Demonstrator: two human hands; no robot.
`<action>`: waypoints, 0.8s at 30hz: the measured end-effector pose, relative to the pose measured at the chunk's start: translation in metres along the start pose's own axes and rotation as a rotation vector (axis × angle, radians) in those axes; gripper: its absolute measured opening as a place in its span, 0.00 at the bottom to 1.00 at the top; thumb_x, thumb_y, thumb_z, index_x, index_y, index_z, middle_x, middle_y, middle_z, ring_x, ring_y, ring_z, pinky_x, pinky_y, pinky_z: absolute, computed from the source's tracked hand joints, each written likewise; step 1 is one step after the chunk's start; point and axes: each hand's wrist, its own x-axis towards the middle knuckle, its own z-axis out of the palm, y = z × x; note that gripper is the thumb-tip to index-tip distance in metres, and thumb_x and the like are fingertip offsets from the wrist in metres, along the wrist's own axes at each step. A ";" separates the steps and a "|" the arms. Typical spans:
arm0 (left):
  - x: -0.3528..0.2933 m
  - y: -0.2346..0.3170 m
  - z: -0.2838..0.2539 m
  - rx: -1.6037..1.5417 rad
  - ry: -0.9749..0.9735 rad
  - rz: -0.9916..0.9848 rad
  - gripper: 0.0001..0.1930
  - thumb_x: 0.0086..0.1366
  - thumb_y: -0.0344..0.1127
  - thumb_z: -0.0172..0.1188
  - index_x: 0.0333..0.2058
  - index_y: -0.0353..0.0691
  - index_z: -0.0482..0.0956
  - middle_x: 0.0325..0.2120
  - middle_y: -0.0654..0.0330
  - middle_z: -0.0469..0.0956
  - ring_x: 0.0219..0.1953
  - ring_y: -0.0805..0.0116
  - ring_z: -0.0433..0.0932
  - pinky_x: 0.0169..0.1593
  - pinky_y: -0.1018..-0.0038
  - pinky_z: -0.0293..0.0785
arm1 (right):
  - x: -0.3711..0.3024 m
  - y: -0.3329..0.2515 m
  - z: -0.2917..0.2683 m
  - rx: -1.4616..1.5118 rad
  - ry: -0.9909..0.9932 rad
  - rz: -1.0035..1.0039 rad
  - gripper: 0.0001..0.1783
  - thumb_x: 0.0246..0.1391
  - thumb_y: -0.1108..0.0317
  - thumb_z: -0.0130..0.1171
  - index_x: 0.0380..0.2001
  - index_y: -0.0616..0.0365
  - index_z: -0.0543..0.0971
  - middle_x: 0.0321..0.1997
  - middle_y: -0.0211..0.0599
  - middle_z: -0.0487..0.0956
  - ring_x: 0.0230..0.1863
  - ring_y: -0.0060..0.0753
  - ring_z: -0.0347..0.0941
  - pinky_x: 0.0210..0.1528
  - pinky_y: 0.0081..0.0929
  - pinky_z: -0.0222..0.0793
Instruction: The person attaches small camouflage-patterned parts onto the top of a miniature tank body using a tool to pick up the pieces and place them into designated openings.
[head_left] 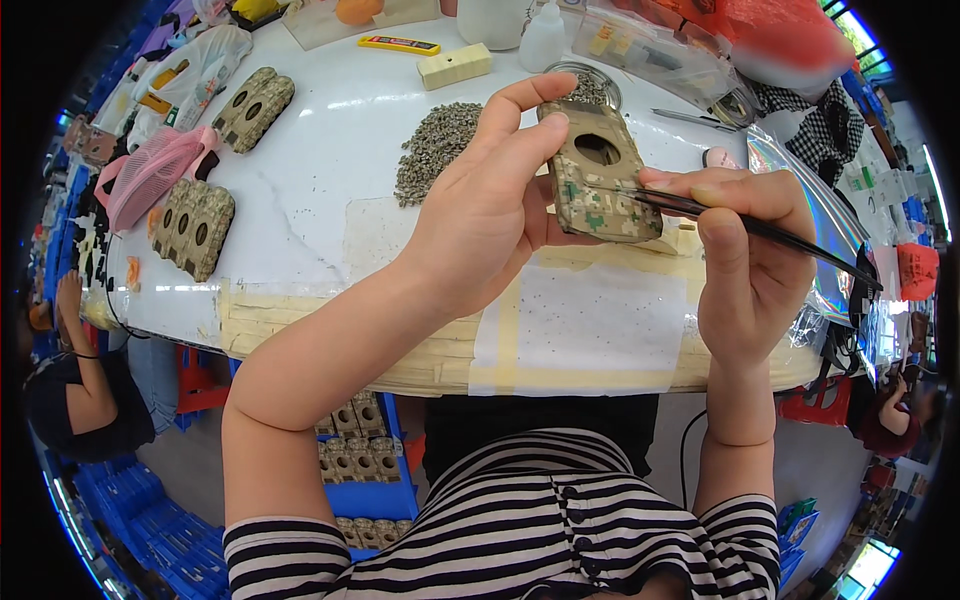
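Note:
A camouflage-patterned casing (600,185) with a dark oval opening is held up above the table by my left hand (490,190), thumb on its upper left edge and fingers behind it. My right hand (755,240) pinches black tweezers (760,230), their tips touching or very near the casing's face below the opening. Whether the tips grip anything is too small to make out. Behind the casing, a heap of small grey parts (436,150) lies on the table, and a round dish (590,88) holds more of them.
Stacked camouflage casings (195,228) stand at the left, beside a pink mesh bag (150,175). Farther back are a cream block (454,66), a yellow box cutter (399,45) and a white squeeze bottle (543,40). White paper (590,335) is taped at the front edge. Co-workers sit at both sides.

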 end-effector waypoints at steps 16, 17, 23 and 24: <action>0.001 -0.001 -0.002 0.001 -0.021 0.007 0.20 0.69 0.41 0.41 0.57 0.47 0.52 0.44 0.60 0.69 0.41 0.70 0.75 0.41 0.68 0.77 | 0.000 0.001 -0.002 -0.012 -0.002 0.019 0.10 0.61 0.67 0.47 0.32 0.64 0.68 0.35 0.47 0.80 0.40 0.36 0.78 0.55 0.32 0.61; 0.000 -0.001 -0.002 0.001 -0.018 0.006 0.20 0.69 0.41 0.41 0.57 0.47 0.52 0.44 0.60 0.69 0.41 0.71 0.75 0.41 0.69 0.77 | 0.000 0.001 -0.002 -0.015 -0.003 0.019 0.10 0.61 0.67 0.47 0.32 0.64 0.68 0.35 0.47 0.80 0.40 0.36 0.78 0.55 0.32 0.61; 0.001 -0.001 -0.001 0.000 -0.017 0.009 0.20 0.69 0.40 0.41 0.57 0.47 0.53 0.43 0.60 0.69 0.40 0.71 0.75 0.41 0.69 0.77 | -0.001 0.002 -0.001 0.043 0.005 0.034 0.10 0.61 0.67 0.48 0.33 0.65 0.68 0.34 0.48 0.79 0.39 0.37 0.78 0.51 0.29 0.65; 0.001 -0.001 -0.001 -0.006 -0.016 0.010 0.20 0.69 0.40 0.41 0.57 0.47 0.53 0.43 0.60 0.69 0.40 0.72 0.75 0.41 0.69 0.77 | -0.001 0.002 -0.001 0.042 0.004 0.026 0.10 0.61 0.67 0.48 0.33 0.65 0.68 0.34 0.48 0.79 0.39 0.37 0.78 0.50 0.29 0.66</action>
